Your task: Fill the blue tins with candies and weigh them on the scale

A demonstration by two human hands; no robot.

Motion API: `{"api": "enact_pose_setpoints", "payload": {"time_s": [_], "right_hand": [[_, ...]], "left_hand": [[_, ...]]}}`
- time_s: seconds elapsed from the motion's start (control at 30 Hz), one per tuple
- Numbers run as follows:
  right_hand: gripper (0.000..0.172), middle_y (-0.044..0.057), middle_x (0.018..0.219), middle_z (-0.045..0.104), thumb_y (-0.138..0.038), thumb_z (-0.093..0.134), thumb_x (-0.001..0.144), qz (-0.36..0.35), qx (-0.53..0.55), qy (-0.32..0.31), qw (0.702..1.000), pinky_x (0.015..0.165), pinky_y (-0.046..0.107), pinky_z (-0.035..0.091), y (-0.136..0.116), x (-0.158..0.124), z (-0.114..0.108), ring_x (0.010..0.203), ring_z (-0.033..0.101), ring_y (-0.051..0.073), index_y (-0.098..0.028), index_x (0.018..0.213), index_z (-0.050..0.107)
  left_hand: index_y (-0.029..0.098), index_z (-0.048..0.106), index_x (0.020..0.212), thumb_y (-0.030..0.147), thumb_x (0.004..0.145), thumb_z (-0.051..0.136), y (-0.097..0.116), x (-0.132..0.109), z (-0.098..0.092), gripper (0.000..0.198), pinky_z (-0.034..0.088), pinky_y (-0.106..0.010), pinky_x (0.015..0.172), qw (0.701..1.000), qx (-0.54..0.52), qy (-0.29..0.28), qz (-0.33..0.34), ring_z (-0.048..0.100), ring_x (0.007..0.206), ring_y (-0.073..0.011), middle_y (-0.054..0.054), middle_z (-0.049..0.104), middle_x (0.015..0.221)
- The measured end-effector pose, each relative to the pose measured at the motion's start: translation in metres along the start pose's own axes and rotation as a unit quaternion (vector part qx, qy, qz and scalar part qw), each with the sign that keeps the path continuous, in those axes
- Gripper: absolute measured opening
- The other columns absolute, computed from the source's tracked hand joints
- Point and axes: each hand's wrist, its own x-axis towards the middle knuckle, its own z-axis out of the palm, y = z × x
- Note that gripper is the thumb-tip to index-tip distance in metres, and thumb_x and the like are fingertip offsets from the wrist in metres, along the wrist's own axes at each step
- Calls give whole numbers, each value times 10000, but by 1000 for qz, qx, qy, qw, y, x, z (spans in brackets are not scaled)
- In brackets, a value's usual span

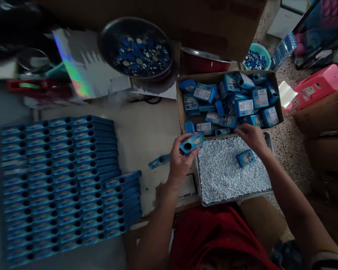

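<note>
My left hand grips a small blue candy box, tilted so its dark round hole shows. It is over the left edge of a metal tray filled with small pale pellets. My right hand is above the tray's far right part, its fingers drawn together by the near edge of a cardboard box. Whether those fingers pinch anything is hard to see. Another blue candy box lies on the pellets beneath my right hand. Several more blue candy boxes are jumbled inside the cardboard box.
Rows of blue boxes with round holes stand at left. A flat blue piece lies on the table. Behind are a dark bowl of blue and silver discs, scissors and a red pot. A pink plastic piece is at right.
</note>
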Motion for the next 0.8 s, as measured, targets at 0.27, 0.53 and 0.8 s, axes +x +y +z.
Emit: {"api": "enact_pose_setpoints", "payload": {"time_s": [0.27,0.53,0.8], "right_hand": [[400,211,1305,771,-134,691,868,-127,-196,-218,948,986,466,540,-76,105,60,1217,705,391,-152,1254,795],[314,62,955,805,-205,688,811,-66,31,58,996,880,402,568,-11,48,-15,1009,756,321,-190,1079,850],[202,-25,485,581,-311,817,548,304,416,0,857,452,273,464,141,-109,6,454,549,158,-197,680,715]], "left_hand": [[230,609,1315,419,881,770,-72,-38,13,501,577,-407,1098,997,37,-7,-74,721,1255,-268,-110,734,1378],[223,684,1280,411,851,792,-117,-75,15,481,596,-387,991,979,147,81,-117,752,1068,-259,-72,791,1185],[244,698,1379,192,850,736,-119,-75,47,532,444,-522,1209,967,251,-46,18,657,1291,-338,-128,739,1393]]}}
